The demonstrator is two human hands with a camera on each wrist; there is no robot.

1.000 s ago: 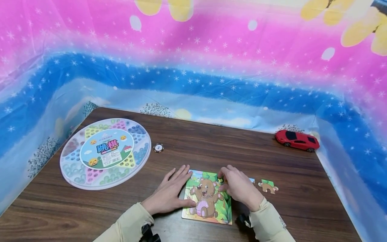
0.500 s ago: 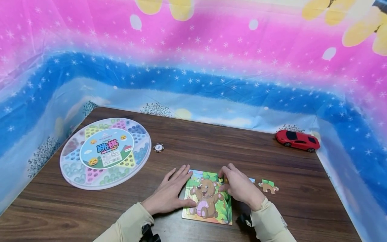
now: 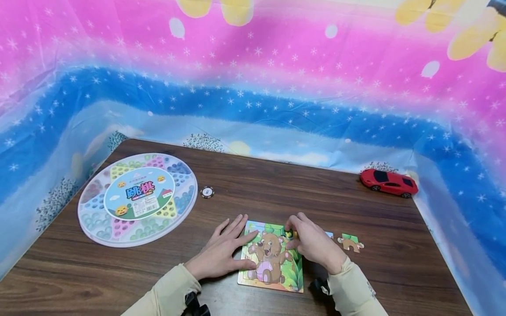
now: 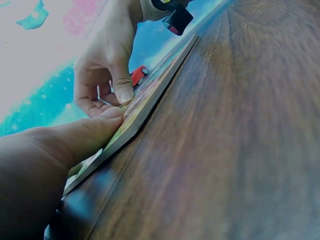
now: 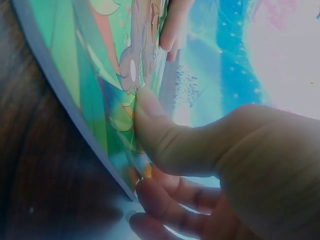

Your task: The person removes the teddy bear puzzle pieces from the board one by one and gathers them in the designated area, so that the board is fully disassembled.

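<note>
Bare table [image 3: 276, 193] behind puzzle [image 3: 272, 259] — loose piece [image 3: 350, 242] rightward

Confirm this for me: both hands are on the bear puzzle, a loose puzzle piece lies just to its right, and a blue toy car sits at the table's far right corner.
Not quite: the toy car is red, not blue, as the head view shows. The rest holds: the left hand and right hand are on the bear puzzle, and a loose puzzle piece lies just to its right.

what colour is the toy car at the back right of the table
Red with dark windows; the toy car shows best in the head view.
</note>
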